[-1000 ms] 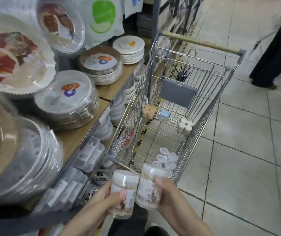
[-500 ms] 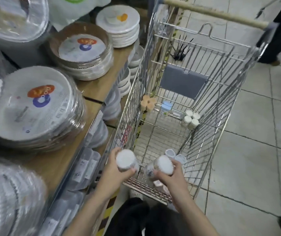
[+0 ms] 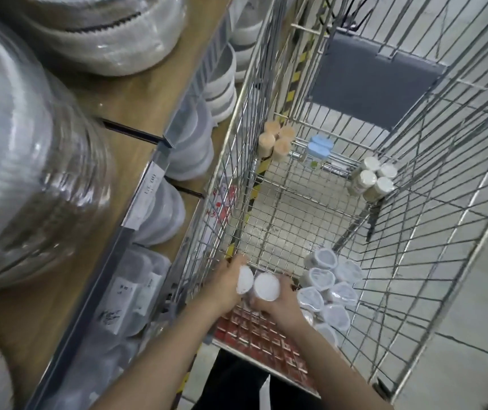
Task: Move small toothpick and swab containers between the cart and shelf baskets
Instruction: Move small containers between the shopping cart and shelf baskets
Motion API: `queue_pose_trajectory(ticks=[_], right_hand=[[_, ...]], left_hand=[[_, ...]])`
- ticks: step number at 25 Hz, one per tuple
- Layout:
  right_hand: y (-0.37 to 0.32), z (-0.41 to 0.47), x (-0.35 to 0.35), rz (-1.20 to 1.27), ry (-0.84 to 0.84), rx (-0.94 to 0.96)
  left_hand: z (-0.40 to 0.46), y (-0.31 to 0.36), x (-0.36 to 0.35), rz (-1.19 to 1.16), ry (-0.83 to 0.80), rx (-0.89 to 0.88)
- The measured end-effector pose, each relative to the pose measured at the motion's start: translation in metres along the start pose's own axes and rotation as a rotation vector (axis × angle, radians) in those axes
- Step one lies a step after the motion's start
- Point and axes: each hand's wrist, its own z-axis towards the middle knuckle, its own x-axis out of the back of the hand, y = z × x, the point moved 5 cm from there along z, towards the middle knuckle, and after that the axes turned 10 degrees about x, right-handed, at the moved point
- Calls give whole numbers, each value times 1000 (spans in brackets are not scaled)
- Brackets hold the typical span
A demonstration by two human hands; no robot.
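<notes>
White-lidded containers sit low in the wire cart: our left hand grips one container, our right hand the other container.

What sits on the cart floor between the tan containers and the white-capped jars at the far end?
Head view: a blue-capped container stands between the tan containers and the white-capped jars; otherwise bare cart mesh.

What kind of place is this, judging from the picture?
Most likely a shop aisle, perhaps housewares: a wire shopping cart stands beside a shelf with price labels on its edge, stocked with wrapped stacks of plates.
</notes>
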Motion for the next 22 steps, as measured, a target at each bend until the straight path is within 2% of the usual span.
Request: queue_pose_trajectory(ticks=[6,11,14,22], right_hand=[[34,22,-20,-20,-59,-57],[35,30,-25,21,-147,-67],[50,39,-33,25,-105,-102],[51,44,-43,88,-51,-87]], left_hand=[[26,-17,-15,43,-108,36],[35,-25,-17,100,-118,46],[38,-31,-20,164,-134,89],[48,-26,-15,528,4,92]])
